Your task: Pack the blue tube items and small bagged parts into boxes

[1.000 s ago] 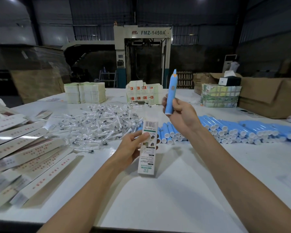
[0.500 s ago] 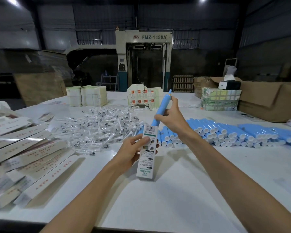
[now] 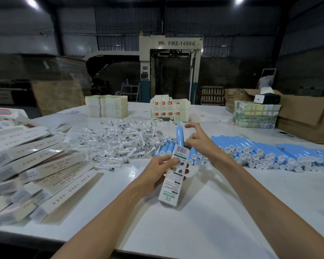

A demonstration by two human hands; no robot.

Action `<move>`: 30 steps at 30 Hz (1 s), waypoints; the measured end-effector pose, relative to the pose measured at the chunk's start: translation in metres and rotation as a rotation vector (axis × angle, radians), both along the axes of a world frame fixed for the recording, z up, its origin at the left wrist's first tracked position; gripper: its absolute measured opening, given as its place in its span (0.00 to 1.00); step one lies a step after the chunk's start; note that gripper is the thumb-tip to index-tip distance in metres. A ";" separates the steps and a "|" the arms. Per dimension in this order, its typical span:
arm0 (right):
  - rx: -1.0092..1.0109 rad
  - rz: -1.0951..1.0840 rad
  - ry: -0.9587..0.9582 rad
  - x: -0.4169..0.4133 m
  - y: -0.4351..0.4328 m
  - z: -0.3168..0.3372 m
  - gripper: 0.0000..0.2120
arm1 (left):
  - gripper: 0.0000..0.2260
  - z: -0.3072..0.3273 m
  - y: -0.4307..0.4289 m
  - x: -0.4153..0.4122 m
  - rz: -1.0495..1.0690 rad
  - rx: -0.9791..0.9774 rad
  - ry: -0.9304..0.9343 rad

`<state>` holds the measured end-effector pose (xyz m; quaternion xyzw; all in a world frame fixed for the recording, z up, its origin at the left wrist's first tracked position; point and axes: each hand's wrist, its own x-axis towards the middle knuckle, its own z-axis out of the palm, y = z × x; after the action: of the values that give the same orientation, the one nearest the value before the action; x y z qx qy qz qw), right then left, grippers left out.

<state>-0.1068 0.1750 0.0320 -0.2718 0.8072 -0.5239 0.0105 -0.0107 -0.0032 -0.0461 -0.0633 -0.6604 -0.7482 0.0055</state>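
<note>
My left hand (image 3: 160, 170) grips a narrow white box (image 3: 173, 181) upright above the table, its open top pointing away from me. A blue tube (image 3: 180, 134) stands partly inside that box, its upper half sticking out. My right hand (image 3: 199, 142) hovers just right of the tube with fingers spread and loose, not holding it. A row of blue tubes (image 3: 269, 156) lies on the table to the right. A heap of small bagged parts (image 3: 120, 143) lies behind my left hand.
Long white boxes (image 3: 32, 165) are piled at the left. Stacks of flat cartons (image 3: 107, 108) and printed cartons (image 3: 169, 109) stand at the back. A wrapped bundle (image 3: 256, 114) and brown cardboard boxes (image 3: 307, 116) sit at the right rear.
The blue tube came down from upright in my right hand into the box's open top. My right hand has let go and its fingers have spread.
</note>
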 end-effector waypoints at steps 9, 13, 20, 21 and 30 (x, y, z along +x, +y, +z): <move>-0.074 -0.103 0.182 0.008 -0.009 -0.018 0.23 | 0.16 -0.005 -0.003 -0.001 -0.025 0.052 0.027; -0.076 -0.128 0.161 0.007 -0.011 -0.013 0.22 | 0.17 -0.006 -0.003 -0.002 -0.012 -0.021 0.031; 0.050 -0.022 0.278 0.008 -0.007 -0.011 0.08 | 0.15 -0.004 -0.003 -0.005 0.174 0.012 0.074; 0.051 0.000 0.289 0.009 -0.008 -0.014 0.10 | 0.15 -0.003 -0.003 -0.005 0.199 0.032 0.075; 0.058 -0.016 0.403 -0.012 -0.073 -0.058 0.09 | 0.11 0.021 -0.054 0.002 0.547 0.107 0.144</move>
<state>-0.1187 0.1020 -0.0256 -0.3645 0.8097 -0.4355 -0.1476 -0.0090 -0.0572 -0.0254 0.0646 -0.6103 -0.7464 0.2576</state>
